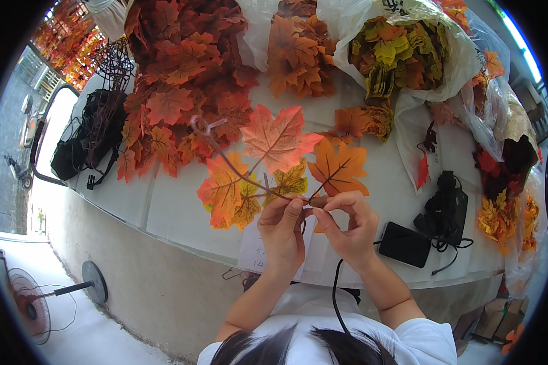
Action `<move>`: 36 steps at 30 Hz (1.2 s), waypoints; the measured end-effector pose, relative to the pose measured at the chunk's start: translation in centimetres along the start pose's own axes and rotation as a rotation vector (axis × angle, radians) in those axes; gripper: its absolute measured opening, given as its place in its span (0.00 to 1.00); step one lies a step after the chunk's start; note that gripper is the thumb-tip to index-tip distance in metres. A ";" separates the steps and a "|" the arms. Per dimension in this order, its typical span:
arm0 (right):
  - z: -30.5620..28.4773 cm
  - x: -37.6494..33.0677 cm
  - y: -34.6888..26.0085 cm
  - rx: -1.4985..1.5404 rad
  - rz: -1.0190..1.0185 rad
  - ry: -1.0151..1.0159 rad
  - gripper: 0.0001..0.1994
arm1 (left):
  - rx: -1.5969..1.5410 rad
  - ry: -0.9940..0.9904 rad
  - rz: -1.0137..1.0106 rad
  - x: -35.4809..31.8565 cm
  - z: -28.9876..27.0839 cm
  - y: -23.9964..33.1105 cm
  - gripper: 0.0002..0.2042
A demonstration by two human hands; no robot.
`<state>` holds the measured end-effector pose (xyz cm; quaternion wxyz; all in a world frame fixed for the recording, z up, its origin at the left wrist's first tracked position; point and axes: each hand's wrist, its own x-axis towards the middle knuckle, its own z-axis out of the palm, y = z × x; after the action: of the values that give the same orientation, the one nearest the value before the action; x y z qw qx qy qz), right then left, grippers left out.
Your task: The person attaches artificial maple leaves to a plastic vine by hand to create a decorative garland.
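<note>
Both the left hand (282,229) and the right hand (351,230) have their grip pinched on the brown leaf stem (245,177), above the worktop (176,210), so it seems better to keep left steady while right works gently.

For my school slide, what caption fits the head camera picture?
Left hand and right hand pinch a spray of red and orange leaves over a leaf-heaped white table.

It seemed a craft workshop: artificial maple leaves (182,67) lay heaped on the worktable (170,204) at eleven o'clock.
</note>
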<state>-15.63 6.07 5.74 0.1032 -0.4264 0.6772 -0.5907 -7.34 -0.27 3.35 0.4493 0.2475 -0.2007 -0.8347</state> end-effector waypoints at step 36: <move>1.7 -0.6 0.3 0.729 0.583 0.095 0.11 | -0.054 -0.065 -0.151 0.0 -0.9 0.2 0.05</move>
<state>-14.33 5.22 4.74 0.3768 -0.1269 0.5209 -0.7554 -6.72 -0.47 2.76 0.3850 0.2226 -0.1732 -0.8788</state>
